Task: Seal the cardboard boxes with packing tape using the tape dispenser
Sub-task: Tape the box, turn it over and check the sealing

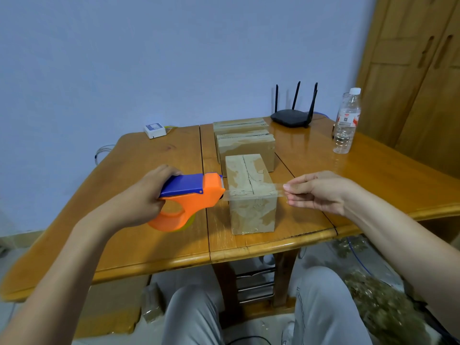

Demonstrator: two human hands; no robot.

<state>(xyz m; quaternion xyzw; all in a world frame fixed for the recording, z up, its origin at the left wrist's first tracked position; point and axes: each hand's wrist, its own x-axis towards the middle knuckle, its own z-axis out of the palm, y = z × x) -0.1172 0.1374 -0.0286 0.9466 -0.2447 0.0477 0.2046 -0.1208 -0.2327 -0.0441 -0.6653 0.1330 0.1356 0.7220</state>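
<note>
Our left hand [146, 195] grips the orange and blue tape dispenser [185, 200] just left of the nearest cardboard box [251, 195], while our right hand [321, 191] pinches the free end of the clear tape [251, 192], stretched across the box's near top edge. We should keep that strip taut and level, lower it squarely over the open seam [249, 175], then press it down.

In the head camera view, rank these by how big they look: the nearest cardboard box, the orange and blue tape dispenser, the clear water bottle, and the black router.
1. Nearest cardboard box
2. Orange and blue tape dispenser, though it is nearer the camera
3. Clear plastic water bottle and black router: too alike to rank, both farther away
</note>
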